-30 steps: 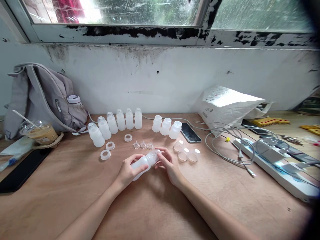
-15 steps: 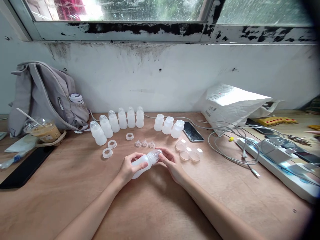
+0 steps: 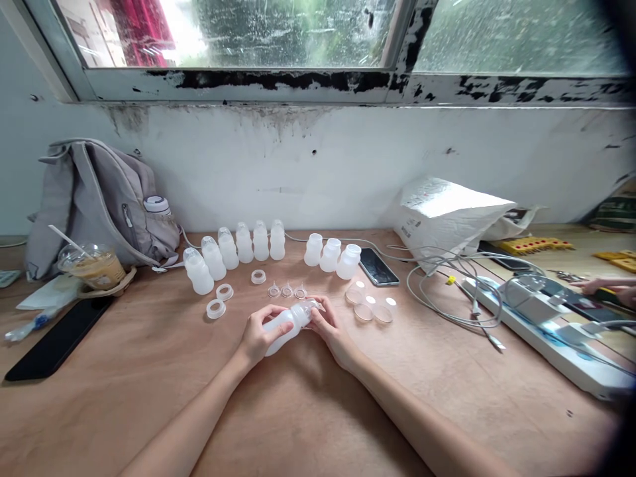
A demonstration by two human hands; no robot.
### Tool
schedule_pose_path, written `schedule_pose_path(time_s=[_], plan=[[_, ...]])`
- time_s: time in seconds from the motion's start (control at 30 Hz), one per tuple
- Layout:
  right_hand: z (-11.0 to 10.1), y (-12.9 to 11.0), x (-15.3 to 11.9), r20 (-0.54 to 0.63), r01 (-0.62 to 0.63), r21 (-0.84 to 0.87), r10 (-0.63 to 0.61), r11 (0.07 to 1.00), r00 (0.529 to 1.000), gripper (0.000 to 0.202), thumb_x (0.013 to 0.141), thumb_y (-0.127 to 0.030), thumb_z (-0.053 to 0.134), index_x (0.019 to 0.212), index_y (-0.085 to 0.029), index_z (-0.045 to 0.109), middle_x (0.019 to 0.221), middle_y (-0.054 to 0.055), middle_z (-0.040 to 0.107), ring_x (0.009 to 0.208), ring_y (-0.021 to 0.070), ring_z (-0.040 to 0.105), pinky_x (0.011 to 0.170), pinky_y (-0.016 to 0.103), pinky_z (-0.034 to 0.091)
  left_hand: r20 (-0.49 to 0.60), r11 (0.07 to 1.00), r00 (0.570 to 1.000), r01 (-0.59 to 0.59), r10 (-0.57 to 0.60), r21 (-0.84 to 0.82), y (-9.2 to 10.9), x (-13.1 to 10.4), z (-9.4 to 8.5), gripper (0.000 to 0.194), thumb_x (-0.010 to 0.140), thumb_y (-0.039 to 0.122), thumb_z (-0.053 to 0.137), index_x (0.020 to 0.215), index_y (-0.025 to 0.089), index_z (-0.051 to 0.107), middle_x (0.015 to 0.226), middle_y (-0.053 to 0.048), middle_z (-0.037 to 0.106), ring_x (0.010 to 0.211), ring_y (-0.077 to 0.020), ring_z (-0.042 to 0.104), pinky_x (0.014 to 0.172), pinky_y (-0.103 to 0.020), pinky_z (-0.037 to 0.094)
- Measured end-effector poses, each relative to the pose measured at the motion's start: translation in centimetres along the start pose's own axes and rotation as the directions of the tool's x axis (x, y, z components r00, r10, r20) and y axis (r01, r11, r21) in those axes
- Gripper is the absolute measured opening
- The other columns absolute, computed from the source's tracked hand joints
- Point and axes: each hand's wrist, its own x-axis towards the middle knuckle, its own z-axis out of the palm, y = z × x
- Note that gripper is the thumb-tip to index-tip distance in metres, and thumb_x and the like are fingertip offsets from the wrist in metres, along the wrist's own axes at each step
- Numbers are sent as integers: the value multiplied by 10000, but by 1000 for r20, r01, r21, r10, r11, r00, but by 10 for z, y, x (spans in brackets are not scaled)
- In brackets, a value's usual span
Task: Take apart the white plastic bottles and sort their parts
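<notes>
A frosted baby bottle (image 3: 282, 333) lies tilted between my hands, its top pointing up and right. My left hand (image 3: 259, 336) wraps around the bottle's body. At the clear top end, the fingers of my right hand (image 3: 328, 328) are closed on the teat and collar area; the fingertips are partly hidden. Just beyond the hands, three clear teats (image 3: 287, 289) stand in a row. To their left lie three white collar rings (image 3: 215, 309). Right of my right hand are clear round caps (image 3: 364, 313). Three bottles without tops (image 3: 330, 256) stand behind.
Several topped bottles (image 3: 227, 249) stand in an arc at back left. A phone (image 3: 379, 267), loose cables (image 3: 450, 318) and a power strip (image 3: 551, 344) lie right. A drink cup (image 3: 94, 266), black phone (image 3: 58, 339) and backpack (image 3: 99, 205) are left. Another person's hand (image 3: 601, 286) shows far right.
My right hand's fingers have shifted slightly on the bottle's top, while my left hand keeps its grip. The view has tilted up a little. Another person's hand has appeared at far right.
</notes>
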Motion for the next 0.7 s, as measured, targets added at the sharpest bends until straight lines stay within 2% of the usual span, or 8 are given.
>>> schedule_pose_path(time_s=[0.1,0.37,0.57,0.7], plan=[[2,2,0,-10,3,-22,-4,1000,1000,267,792,-380,548,1007,-246,464,908,12,559,827,163,552,748,326,473,6,999,1000,-12,12,40,1,2,0,315,687,387,628,888,144,625,817,-51,655,765,-188,586,679,-258,442],[15,4,-4,-26,17,-112,-20,994,999,508,736,-344,620,1155,-286,340,823,-15,561,598,116,538,580,270,460,-8,984,998,-66,68,164,8,-2,-1,327,702,410,599,915,163,608,866,-43,656,779,-180,596,694,-259,453],[14,12,-2,-87,38,-98,-47,994,995,423,776,-390,559,1136,-264,377,828,-2,533,583,110,520,517,256,464,-8,956,989,-142,149,259,6,-4,1,430,725,426,570,1075,179,531,940,-64,642,869,-196,593,760,-291,459],[13,15,-2,-140,59,-99,-73,993,988,326,785,-417,532,1047,-238,455,786,2,522,573,112,501,477,247,455,4,942,982,-180,187,283,2,-5,2,391,781,423,500,1091,185,510,925,-63,642,875,-193,592,775,-304,459]])
